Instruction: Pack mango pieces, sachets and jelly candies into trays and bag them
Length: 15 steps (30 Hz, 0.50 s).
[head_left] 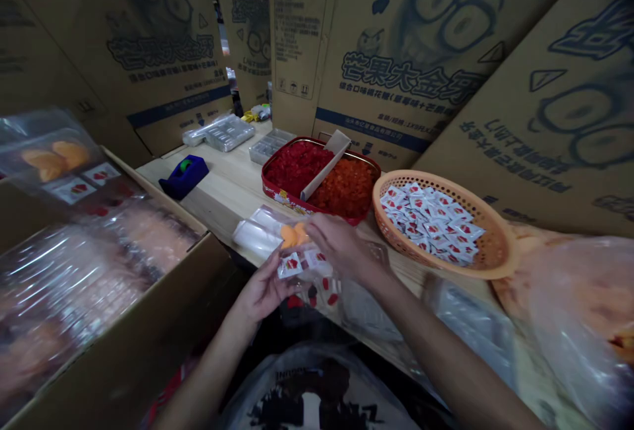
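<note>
Both hands meet at a clear plastic packet [303, 265] holding an orange piece [293, 235] and small white sachets with red marks. My left hand [262, 291] grips the packet from below, at its left side. My right hand [337, 242] lies on its top right, fingers closed over it. The packet hangs just in front of the wooden table's [222, 189] near edge, above a stack of clear empty bags [257, 228].
A red tin tray [270, 182] of red and orange bits with a cardboard divider, an orange basket [488, 258] of sachets, a blue tape dispenser [184, 176], clear boxes [222, 133]. At left an open carton [148, 324] of filled packets. Printed cartons wall the back. Plastic bags lie at right.
</note>
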Motion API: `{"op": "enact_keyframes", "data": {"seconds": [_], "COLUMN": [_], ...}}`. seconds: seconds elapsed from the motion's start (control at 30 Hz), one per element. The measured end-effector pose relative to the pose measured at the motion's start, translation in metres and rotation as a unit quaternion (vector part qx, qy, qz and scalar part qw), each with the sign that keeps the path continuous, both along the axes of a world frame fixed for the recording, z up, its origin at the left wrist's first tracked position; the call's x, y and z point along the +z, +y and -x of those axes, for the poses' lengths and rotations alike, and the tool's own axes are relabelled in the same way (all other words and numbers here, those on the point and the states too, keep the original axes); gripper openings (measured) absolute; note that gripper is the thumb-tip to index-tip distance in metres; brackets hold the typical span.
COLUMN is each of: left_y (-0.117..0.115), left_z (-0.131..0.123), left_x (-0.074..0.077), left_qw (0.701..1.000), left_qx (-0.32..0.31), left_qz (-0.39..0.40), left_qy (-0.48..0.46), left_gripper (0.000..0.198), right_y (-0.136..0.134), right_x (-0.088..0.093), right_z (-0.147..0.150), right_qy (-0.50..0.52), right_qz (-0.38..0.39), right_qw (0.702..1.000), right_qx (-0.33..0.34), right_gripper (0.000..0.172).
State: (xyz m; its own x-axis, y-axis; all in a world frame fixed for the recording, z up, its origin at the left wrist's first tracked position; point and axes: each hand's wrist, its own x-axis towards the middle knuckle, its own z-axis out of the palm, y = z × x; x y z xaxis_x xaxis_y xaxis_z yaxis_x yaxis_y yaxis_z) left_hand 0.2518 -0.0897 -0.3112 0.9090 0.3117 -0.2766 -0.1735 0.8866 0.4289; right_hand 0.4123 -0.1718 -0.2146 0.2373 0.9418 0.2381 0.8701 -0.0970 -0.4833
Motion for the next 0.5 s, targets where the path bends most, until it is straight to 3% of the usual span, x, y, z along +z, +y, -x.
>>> {"op": "enact_keyframes", "data": {"seconds": [0.1,0.2,0.33,0.5], "left_y": [-0.007,-0.014,-0.023,-0.026], "left_z": [-0.004,-0.004,-0.006,-0.009], "left_x": [-0.001,0.001,0.009,0.010], "left_qw": [1.000,1.000,0.998,0.997], "left_qx": [-0.007,-0.002,-0.029,-0.061], "left_qz": [-0.002,-0.021,-0.058,-0.054], "left_qy": [-0.003,0.000,0.018,0.015], "left_gripper": [0.037,0.044,0.063,0.052], "right_y": [0.033,0.047,0.051,0.045], "right_x": [-0.009,-0.025,-0.038,-0.038], "right_z": [0.016,0.018,0.014,0.001], "right_qy": [-0.127,-0.203,-0.222,-0.196], "right_qz": [0.018,0.016,0.022,0.025], "right_qw": [0.992,0.979,0.975,0.979], "right_qx": [0.006,0.011,-0.019,-0.050], "right_gripper": [0.030,0.027,0.026,0.023]}}
